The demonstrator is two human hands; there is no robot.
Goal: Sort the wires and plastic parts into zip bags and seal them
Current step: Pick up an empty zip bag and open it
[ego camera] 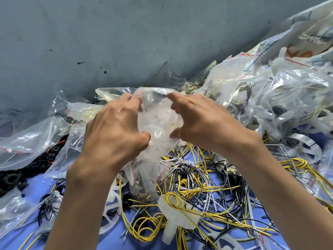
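I hold a clear zip bag [158, 116] with white plastic parts inside, raised above the pile at the centre. My left hand [115, 127] grips its left side, fingers curled at the top edge and thumb at the lower part. My right hand [196, 121] pinches its right side, index finger at the top rim and thumb lower down. Below lies a tangle of yellow, black and grey wires [189, 188] on a blue surface [115, 237]. A white plastic part [173, 219] rests among the wires.
A heap of filled clear bags [281, 98] rises at the right. More clear bags [27, 141] lie at the left over a black mat [16, 175]. A grey wall [108, 37] stands behind.
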